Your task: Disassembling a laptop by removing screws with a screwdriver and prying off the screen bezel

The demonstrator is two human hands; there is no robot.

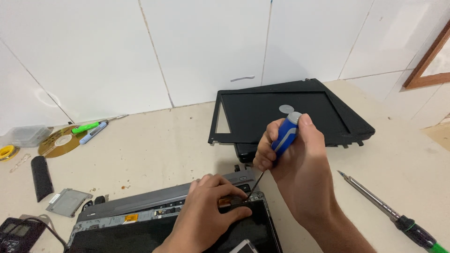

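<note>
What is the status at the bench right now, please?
Right hand grips blue screwdriver, tip down at laptop hinge corner. Left hand presses flat on laptop beside tip. Nothing blocking; second screwdriver lies apart on right.

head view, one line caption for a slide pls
Right hand drives a blue-handled screwdriver into an opened laptop while the left hand steadies it.
</note>
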